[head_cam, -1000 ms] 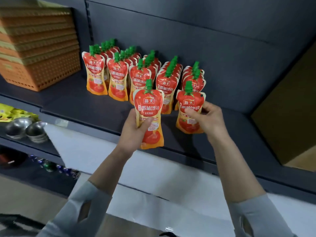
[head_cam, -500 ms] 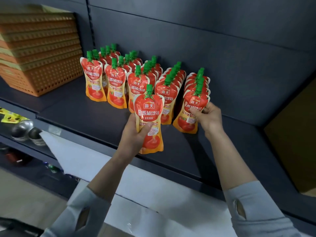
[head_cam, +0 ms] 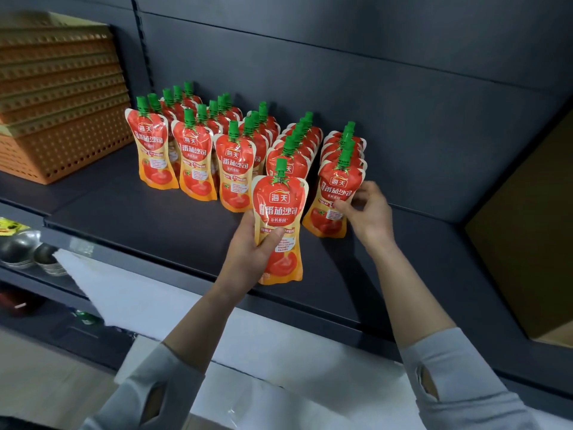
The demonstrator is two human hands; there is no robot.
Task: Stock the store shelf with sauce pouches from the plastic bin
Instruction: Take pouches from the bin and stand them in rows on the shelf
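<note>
Our left hand (head_cam: 251, 252) grips a tomato sauce pouch (head_cam: 279, 218) low on its body, with the thumb across the printed front and the fingers curled behind. The pouch is upright, green cap on top, held in the middle of the frame above the front part of the dark shelf (head_cam: 139, 218) and not yet set down.

Just right of middle, our right hand (head_cam: 369, 212) pinches the right edge of the front pouch (head_cam: 335, 197) in the right-most row, thumb on its face and fingers curled behind.

A second ago that pouch was in the right hand, clear of the row. Half a second ago it leaned against the pouches behind it. Now its base sits on the shelf and it stands touching the one behind, close to upright. We judge that placement all but finished, with only the letting go left.

The left hand's pouch has hardly moved in that time. It waits in front of the second row from the right, which looks like the likely spot for it.

Five rows of stocked pouches (head_cam: 198, 162) run from the back wall toward the front edge. Stacked orange perforated baskets (head_cam: 62, 119) fill the upper left. Something pale and white lies below the shelf edge. We cannot tell whether it is the plastic bin.
</note>
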